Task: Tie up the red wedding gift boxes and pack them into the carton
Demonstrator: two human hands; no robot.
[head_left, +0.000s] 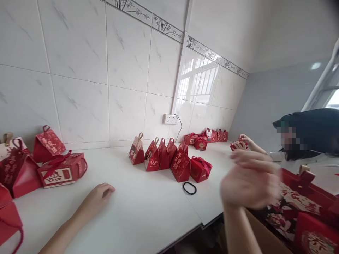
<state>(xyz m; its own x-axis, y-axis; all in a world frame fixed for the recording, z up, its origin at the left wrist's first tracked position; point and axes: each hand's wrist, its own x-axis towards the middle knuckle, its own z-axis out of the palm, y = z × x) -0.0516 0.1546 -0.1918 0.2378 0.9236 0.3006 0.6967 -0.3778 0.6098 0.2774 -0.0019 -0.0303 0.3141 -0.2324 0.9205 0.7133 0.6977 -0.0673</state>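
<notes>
The white table (pixel 137 215) is carrying red gift boxes (pixel 180 166). The large red bag (pixel 299 197) is sitting just right of my right hand (pixel 249 183), the nearer one, its long top edge slanting down rightward; that hand's fingers are blurring, grip state indeterminable. My left hand (pixel 96 197) is resting empty, fingers loosely curled.

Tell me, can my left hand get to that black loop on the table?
Probably yes. Your left hand looks empty, and bare tabletop lies between it and the black loop. The red gift boxes stand behind the loop, not in the way.
</notes>
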